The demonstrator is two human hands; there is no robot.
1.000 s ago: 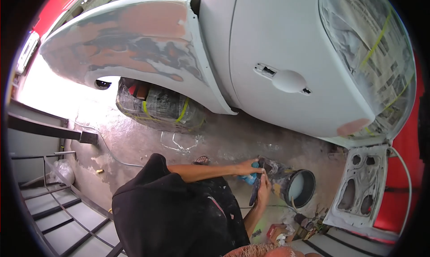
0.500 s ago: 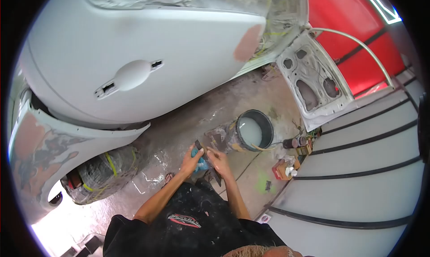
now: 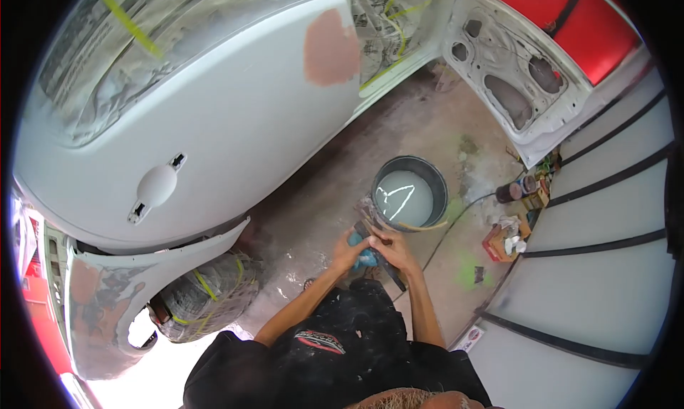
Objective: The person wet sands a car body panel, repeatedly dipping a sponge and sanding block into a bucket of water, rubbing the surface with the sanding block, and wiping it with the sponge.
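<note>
My left hand (image 3: 348,250) and my right hand (image 3: 393,252) are close together in front of my body. Both have their fingers closed on a long, narrow, dark flat block (image 3: 392,273), held at a slant. Beside my left hand's fingers, a crumpled blue thing (image 3: 365,257), cloth-like in look, shows under the block. Fingers hide part of both things. Just beyond my hands stands a dark bucket (image 3: 442,197) holding cloudy, whitish water (image 3: 405,199).
A light grey car door (image 3: 235,117) with a reddish-brown patch (image 3: 332,47) is at left, near a fender (image 3: 107,295) and covered wheel (image 3: 214,295). A detached-looking door panel (image 3: 509,74) stands upper right. A red box (image 3: 496,244) and cans (image 3: 516,189) line the right wall.
My view has turned and shifted, so the car door and bucket sit differently in it. Both hands still hold the dark block, close to the bucket.
</note>
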